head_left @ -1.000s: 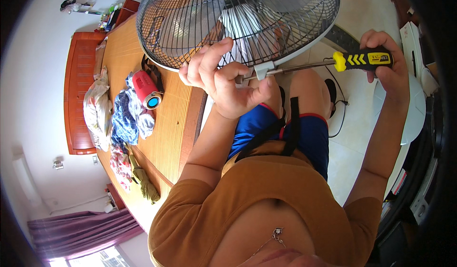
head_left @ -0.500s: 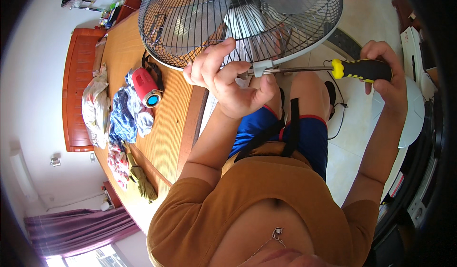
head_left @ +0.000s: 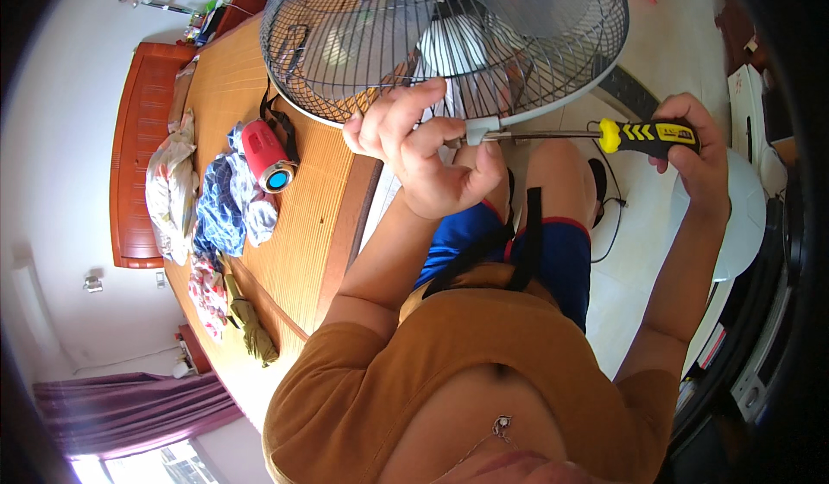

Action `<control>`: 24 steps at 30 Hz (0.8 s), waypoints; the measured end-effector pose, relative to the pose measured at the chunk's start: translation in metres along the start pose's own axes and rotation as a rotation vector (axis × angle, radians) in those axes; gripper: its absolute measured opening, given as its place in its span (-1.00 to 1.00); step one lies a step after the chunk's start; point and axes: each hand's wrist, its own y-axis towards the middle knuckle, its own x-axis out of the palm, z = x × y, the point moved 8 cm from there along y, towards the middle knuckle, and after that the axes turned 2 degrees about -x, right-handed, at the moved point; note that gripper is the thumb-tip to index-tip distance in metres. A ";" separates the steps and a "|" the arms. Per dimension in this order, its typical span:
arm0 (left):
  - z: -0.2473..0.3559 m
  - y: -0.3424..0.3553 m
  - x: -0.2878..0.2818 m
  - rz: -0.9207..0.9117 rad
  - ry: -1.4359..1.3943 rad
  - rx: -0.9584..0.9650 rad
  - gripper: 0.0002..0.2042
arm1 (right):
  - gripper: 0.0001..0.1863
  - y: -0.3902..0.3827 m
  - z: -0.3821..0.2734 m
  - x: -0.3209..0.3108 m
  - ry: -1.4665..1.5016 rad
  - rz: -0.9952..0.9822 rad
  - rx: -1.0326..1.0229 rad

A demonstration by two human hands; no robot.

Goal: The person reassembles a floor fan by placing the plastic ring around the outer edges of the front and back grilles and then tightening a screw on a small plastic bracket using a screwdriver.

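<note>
A fan guard (head_left: 363, 78) of thin dark wires with a pale rim stands at the top of the view. On its near rim sits a light grey clip (head_left: 481, 130). My left hand (head_left: 427, 151) is closed around this clip, fingers curled over the rim and thumb below. My right hand (head_left: 704, 160) grips the black and yellow handle of a screwdriver (head_left: 643, 137) by its end. The metal shaft runs level to the left, its tip at the clip; the screw itself is too small to make out.
On my left is a bed with a woven mat (head_left: 302, 216), holding a red cylindrical speaker (head_left: 264, 151), crumpled clothes (head_left: 220, 212) and a folded olive umbrella (head_left: 250, 324). A round pale lid-like thing (head_left: 743, 216) lies to the right. A black cable (head_left: 609, 238) crosses the tiled floor.
The screwdriver handle has turned about its long axis, and yellow markings now face up. My right hand has shifted its hold slightly. My left hand stays at the clip.
</note>
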 end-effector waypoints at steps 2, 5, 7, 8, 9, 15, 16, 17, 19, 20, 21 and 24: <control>0.002 0.003 0.001 -0.031 -0.003 -0.010 -0.70 | -0.55 -0.009 0.023 -0.009 0.144 0.127 0.293; 0.001 0.000 -0.002 -0.068 0.048 -0.014 -0.73 | -0.51 0.004 0.008 0.011 0.229 0.157 0.204; 0.005 -0.002 0.000 -0.059 0.040 -0.027 -0.74 | -0.53 0.003 -0.008 0.007 0.150 0.098 0.006; 0.001 -0.003 -0.002 -0.034 0.017 -0.019 -0.73 | -0.53 0.004 -0.005 0.004 0.121 0.100 0.014; -0.002 -0.003 -0.003 -0.033 0.010 -0.039 -0.72 | -0.55 0.005 -0.002 0.006 0.125 0.055 0.038; 0.001 0.000 -0.002 -0.037 0.021 -0.049 -0.73 | -0.60 -0.009 0.026 0.002 0.249 0.262 0.429; -0.001 0.000 -0.003 -0.023 0.022 -0.056 -0.73 | -0.60 -0.009 0.024 0.003 0.236 0.254 0.426; -0.001 0.000 -0.003 -0.020 0.022 -0.046 -0.74 | -0.58 -0.003 0.006 0.008 0.169 0.217 0.239; -0.001 -0.003 -0.001 -0.048 0.016 -0.068 -0.77 | -0.53 -0.001 -0.011 0.011 0.097 0.139 0.038; -0.001 -0.002 -0.001 -0.036 0.017 -0.075 -0.77 | -0.53 -0.002 -0.010 0.007 0.086 0.129 0.037; -0.001 -0.001 -0.002 -0.025 0.015 -0.075 -0.77 | -0.53 -0.003 -0.005 0.006 0.068 0.105 0.084; -0.001 0.000 -0.003 -0.008 0.006 -0.075 -0.78 | -0.51 -0.007 0.010 0.003 0.077 0.096 0.242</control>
